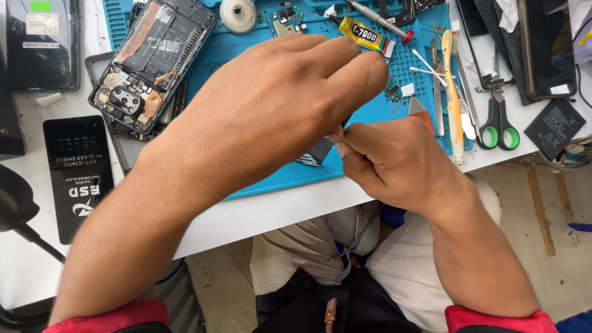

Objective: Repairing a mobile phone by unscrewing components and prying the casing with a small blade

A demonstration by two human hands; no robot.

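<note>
My left hand (277, 98) hovers over the blue work mat (259, 179), fingers curled down onto a small dark flat part (317, 153) that is mostly hidden beneath it. My right hand (394, 163) meets it at the mat's front edge, thumb and forefinger pinched on a thin pale strip at that part. An opened phone (151, 61) with its back removed, showing circuit board and camera module, lies on the mat's far left, apart from both hands.
A yellow glue tube (362, 34), cotton swabs (428, 68), tweezers, a yellow-handled brush (453, 92) and green-handled scissors (498, 126) lie right of the hands. A black glass-shield packet (80, 172) and a dark phone (43, 43) lie left. The table edge runs just below.
</note>
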